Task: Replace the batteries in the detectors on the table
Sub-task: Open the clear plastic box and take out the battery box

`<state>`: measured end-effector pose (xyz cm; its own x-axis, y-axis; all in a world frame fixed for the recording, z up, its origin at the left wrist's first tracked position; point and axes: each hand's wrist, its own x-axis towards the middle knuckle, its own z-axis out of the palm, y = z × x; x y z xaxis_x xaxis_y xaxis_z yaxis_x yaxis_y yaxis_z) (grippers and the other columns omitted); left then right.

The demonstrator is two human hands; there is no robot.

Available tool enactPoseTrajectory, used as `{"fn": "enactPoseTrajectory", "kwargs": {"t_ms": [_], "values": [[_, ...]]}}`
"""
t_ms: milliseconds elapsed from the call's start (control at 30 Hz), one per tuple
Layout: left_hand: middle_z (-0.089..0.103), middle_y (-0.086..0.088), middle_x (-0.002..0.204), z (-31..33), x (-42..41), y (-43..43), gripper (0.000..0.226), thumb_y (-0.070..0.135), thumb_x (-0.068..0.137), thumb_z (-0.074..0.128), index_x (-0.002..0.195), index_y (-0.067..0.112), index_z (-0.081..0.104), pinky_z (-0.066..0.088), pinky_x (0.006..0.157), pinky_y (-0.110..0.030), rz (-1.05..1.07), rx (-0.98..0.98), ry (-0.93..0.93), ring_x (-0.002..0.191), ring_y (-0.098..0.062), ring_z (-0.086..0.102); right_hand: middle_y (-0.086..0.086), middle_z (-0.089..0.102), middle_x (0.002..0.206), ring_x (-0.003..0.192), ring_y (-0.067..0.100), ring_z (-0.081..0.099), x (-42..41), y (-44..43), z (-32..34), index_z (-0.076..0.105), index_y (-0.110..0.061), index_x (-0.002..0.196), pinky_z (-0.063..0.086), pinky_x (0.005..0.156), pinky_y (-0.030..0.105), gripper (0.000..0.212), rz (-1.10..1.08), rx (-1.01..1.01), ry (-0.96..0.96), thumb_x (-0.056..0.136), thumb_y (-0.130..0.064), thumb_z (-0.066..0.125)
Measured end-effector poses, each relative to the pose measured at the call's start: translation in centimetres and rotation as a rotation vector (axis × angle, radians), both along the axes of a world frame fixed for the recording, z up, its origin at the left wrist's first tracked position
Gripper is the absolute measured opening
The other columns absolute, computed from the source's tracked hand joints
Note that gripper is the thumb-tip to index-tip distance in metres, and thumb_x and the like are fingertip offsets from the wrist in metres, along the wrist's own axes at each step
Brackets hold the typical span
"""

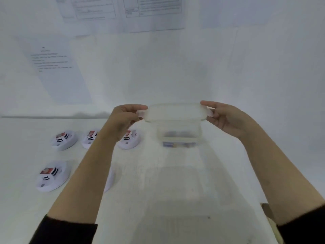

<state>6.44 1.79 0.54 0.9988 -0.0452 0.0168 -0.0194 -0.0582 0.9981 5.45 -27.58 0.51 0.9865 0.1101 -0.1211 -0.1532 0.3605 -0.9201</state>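
Observation:
A translucent lid [174, 111] is held in the air above a clear plastic box [178, 136] that stands at the back of the white table [167, 182]. My left hand [126, 115] grips the lid's left end and my right hand [226, 117] grips its right end. Blurred items, possibly batteries, lie in the bottom of the box. Several white round detectors lie open side up to the left, each with a battery showing: one at far left [64, 140], one [89, 139] partly behind my left forearm, one [129, 140] next to the box, and one nearer [51, 176].
Printed sheets [54, 67] hang on the white wall behind the table. Another white detector [109, 180] is mostly hidden under my left forearm. A cardboard edge [269, 213] pokes in at the lower right by my right sleeve.

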Motion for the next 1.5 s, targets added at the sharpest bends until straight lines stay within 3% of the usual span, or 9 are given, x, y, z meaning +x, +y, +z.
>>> {"fn": "enactPoseTrajectory", "kwargs": {"t_ms": [167, 467, 600, 733, 800, 900, 1000, 1100, 1500], "values": [[0.066, -0.001, 0.082, 0.2, 6.3, -0.9, 0.019, -0.009, 0.087, 0.058, 0.079, 0.006, 0.067, 0.054, 0.063, -0.015, 0.001, -0.018, -0.008, 0.076, -0.012, 0.062, 0.001, 0.069, 0.072, 0.069, 0.009, 0.068, 5.4, -0.2, -0.3, 0.064, -0.004, 0.095, 0.055, 0.066, 0.017, 0.02, -0.062, -0.006, -0.057, 0.091, 0.007, 0.047], [0.063, -0.003, 0.071, -4.4, 14.7, -3.6, 0.016, -0.007, 0.083, 0.062, 0.072, 0.005, 0.062, 0.049, 0.044, -0.014, 0.229, 0.098, 0.073, 0.038, 0.0, 0.055, 0.009, 0.053, 0.061, 0.034, 0.006, 0.05, 12.2, 0.6, -5.8, 0.065, -0.003, 0.099, 0.047, 0.04, 0.018, 0.012, -0.37, -0.49, 0.023, 0.093, -0.008, 0.055], [0.06, -0.005, 0.066, -6.2, 16.3, -3.9, 0.011, -0.008, 0.083, 0.063, 0.09, 0.0, 0.064, 0.047, 0.043, -0.013, 0.173, 0.175, 0.12, 0.051, -0.012, 0.055, 0.008, 0.054, 0.059, 0.038, 0.01, 0.043, 13.5, 0.3, -7.9, 0.066, -0.003, 0.096, 0.036, 0.037, 0.016, 0.013, -0.372, -0.63, 0.098, 0.092, -0.01, 0.056], [0.059, -0.008, 0.064, -8.1, 16.4, -3.8, 0.011, -0.009, 0.082, 0.064, 0.079, 0.001, 0.063, 0.047, 0.041, -0.014, 0.132, 0.271, 0.23, 0.053, -0.015, 0.054, 0.006, 0.05, 0.058, 0.045, 0.015, 0.038, 13.5, 0.2, -8.7, 0.064, -0.003, 0.081, 0.031, 0.04, 0.018, 0.012, -0.276, -0.752, 0.194, 0.089, -0.01, 0.06], [0.061, -0.013, 0.072, -8.8, 16.1, -3.8, 0.012, -0.006, 0.084, 0.063, 0.077, 0.003, 0.062, 0.051, 0.044, -0.019, 0.11, 0.253, 0.316, 0.055, -0.016, 0.056, 0.005, 0.053, 0.061, 0.046, 0.015, 0.042, 13.1, 0.3, -8.7, 0.062, -0.004, 0.085, 0.034, 0.04, 0.019, 0.012, -0.25, -0.811, 0.211, 0.091, -0.014, 0.058], [0.062, -0.016, 0.096, -8.8, 14.6, -3.3, 0.018, 0.017, 0.092, 0.063, 0.102, 0.003, 0.06, 0.054, 0.059, -0.029, 0.01, 0.259, 0.43, 0.075, -0.024, 0.063, 0.006, 0.058, 0.072, 0.05, 0.018, 0.054, 11.9, 0.6, -8.2, 0.054, -0.005, 0.1, 0.046, 0.046, 0.025, 0.018, -0.241, -0.903, 0.24, 0.094, -0.022, 0.053], [0.066, -0.013, 0.107, -8.0, 12.1, -2.6, 0.035, 0.029, 0.09, 0.065, 0.121, 0.019, 0.053, 0.056, 0.066, -0.033, -0.143, 0.265, 0.425, 0.09, -0.029, 0.068, 0.009, 0.063, 0.087, 0.055, 0.019, 0.061, 10.0, 1.0, -7.7, 0.053, -0.008, 0.115, 0.05, 0.047, 0.027, 0.033, -0.174, -0.825, 0.284, 0.092, -0.032, 0.056], [0.07, -0.007, 0.103, -7.6, 9.5, -2.3, 0.046, 0.017, 0.088, 0.068, 0.126, 0.033, 0.048, 0.057, 0.067, -0.033, -0.189, 0.212, 0.374, 0.088, -0.025, 0.069, 0.008, 0.063, 0.107, 0.075, 0.019, 0.065, 7.6, 1.3, -7.6, 0.049, -0.021, 0.128, 0.051, 0.048, 0.024, 0.044, -0.12, -0.781, 0.25, 0.088, -0.03, 0.063], [0.069, -0.016, 0.105, -8.3, 3.8, -2.4, 0.053, 0.001, 0.089, 0.062, 0.136, 0.021, 0.05, 0.058, 0.077, -0.038, -0.134, 0.115, 0.357, 0.09, -0.031, 0.067, 0.002, 0.068, 0.083, 0.053, 0.016, 0.059, 2.1, 1.7, -7.4, 0.059, -0.02, 0.124, 0.055, 0.052, 0.022, 0.038, -0.136, -0.67, 0.219, 0.087, -0.015, 0.065]]}}
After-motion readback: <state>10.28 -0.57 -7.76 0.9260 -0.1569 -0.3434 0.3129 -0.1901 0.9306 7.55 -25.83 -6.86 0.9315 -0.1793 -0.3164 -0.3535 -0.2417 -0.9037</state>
